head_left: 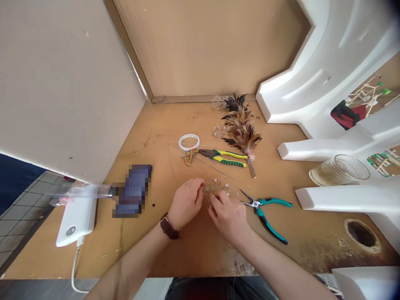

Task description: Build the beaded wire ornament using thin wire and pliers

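In the head view, a brown tabletop [150, 141], stained near its front right corner around a round hole [361, 234], runs back to an upright brown panel [218, 46]; a pale panel [62, 75] rises on the left, with floor tiles [28, 208] past that edge, and a white moulded frame [331, 96] stands on the right, holding a glass [339, 171]. The beaded wire [218, 185] is near the tabletop's front middle, at the fingers of the right hand [231, 216], which are pinched together on its near edge. The left hand [188, 201] is just beside it, thumb and forefinger close together; whether they grip a strand I cannot tell. The wire's loops point away from the person, its longer spread seeming to run left to right. Teal pliers [265, 206] lie just right, nose pointing left; yellow pliers [223, 157] lie beyond, nose also left, near feathers [242, 125].
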A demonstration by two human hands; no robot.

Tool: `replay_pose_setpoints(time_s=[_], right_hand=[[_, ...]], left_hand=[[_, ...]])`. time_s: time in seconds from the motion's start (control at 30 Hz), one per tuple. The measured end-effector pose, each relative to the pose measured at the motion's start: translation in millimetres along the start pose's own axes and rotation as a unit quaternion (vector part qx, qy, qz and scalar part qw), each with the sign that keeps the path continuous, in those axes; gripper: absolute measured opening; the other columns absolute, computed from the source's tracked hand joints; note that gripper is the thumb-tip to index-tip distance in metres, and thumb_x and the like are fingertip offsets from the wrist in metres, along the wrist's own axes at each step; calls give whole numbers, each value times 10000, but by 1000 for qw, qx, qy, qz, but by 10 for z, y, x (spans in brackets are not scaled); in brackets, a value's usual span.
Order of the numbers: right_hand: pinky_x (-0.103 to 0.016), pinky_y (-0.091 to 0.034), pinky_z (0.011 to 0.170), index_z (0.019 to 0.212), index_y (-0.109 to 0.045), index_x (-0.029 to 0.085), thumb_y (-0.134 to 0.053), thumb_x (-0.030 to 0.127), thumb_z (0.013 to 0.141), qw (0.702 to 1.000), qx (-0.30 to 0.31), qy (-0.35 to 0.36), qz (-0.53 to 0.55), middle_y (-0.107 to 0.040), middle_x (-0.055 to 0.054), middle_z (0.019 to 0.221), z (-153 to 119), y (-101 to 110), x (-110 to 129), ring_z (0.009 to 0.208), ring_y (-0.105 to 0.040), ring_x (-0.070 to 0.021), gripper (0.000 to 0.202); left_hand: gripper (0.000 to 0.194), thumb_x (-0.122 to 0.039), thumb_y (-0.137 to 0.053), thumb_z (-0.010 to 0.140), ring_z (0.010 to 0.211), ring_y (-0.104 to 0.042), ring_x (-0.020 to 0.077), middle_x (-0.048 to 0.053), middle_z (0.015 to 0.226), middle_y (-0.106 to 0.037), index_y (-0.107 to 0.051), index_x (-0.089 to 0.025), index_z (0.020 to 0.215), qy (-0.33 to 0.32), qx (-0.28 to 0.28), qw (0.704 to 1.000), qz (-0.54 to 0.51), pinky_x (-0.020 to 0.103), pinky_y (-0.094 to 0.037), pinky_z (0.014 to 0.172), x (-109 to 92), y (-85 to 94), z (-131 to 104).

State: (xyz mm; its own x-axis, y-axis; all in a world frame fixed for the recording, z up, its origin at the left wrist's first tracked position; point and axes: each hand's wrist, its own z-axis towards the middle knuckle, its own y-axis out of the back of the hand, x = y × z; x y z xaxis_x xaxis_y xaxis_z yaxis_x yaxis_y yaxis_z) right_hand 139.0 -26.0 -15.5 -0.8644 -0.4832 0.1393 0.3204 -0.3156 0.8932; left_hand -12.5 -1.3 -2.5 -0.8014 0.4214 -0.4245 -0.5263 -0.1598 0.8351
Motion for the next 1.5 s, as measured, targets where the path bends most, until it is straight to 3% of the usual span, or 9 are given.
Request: replay_pose_setpoints(time_s=[0.43,0.53,0.6,0.67,0.77,0.83,0.9,1.2,1.5], right_hand=[[-264,-255,517,840,-585,186,-474,187,801,1000,10,21,17,-546,-11,731,8,42,36,532,-448,-101,118],[-262,-255,520,836,-579,192,-472,186,800,1000,12,12,20,-543,-8,736,9,47,29,535,-446,-100,113],[-259,-253,518,851,-575,198,-469,184,801,1000,9,5,21,-543,-5,742,11,49,24,535,-447,-98,119],[-257,-251,514,857,-571,206,-467,185,800,1000,8,-3,26,-547,-1,751,14,46,17,538,-454,-99,121],[-255,-243,501,805,-565,213,-461,193,803,999,18,-15,36,-552,8,747,22,38,4,531,-459,-97,105],[-252,-234,489,777,-565,212,-460,197,804,998,25,-23,45,-554,9,745,30,42,-6,528,-464,-94,110],[-249,-234,481,781,-575,212,-464,198,802,997,28,-31,57,-562,6,760,39,57,-12,533,-476,-93,114],[-213,-366,517,903,-614,203,-470,214,828,980,27,-66,187,-604,-23,821,53,110,-16,631,-566,-106,163],[-227,-486,644,962,-610,195,-451,165,836,908,74,-67,406,-631,-34,799,105,239,-152,691,-596,-118,205]], left_hand=[[203,-69,-357,789,749,-560,196,59,798,-582,-420,-174,952,-70,129,989,1,300,-421,660,52,206,178],[167,-109,-375,813,745,-563,179,44,788,-581,-431,-182,952,-40,123,989,-72,292,-421,664,48,215,179],[138,-157,-406,829,727,-570,160,25,768,-579,-427,-190,961,31,109,979,-171,272,-426,641,36,194,156],[131,-210,-452,831,698,-571,137,-1,725,-574,-419,-194,957,130,78,939,-308,253,-433,636,9,153,125],[165,-245,-523,806,676,-572,111,-23,682,-576,-434,-181,929,261,30,815,-516,253,-439,690,-60,87,83],[195,-231,-562,784,693,-577,104,-9,727,-608,-451,-174,934,307,11,733,-607,252,-431,721,-111,59,65],[210,-203,-583,772,699,-567,94,10,789,-635,-463,-174,942,317,-5,685,-656,239,-419,719,-151,46,55],[166,-169,-579,784,607,-459,66,32,812,-648,-506,-167,934,263,-22,633,-727,207,-362,647,-149,51,53],[153,-178,-592,772,572,-428,61,32,790,-623,-521,-155,905,246,-28,619,-746,200,-334,596,-80,84,52]])
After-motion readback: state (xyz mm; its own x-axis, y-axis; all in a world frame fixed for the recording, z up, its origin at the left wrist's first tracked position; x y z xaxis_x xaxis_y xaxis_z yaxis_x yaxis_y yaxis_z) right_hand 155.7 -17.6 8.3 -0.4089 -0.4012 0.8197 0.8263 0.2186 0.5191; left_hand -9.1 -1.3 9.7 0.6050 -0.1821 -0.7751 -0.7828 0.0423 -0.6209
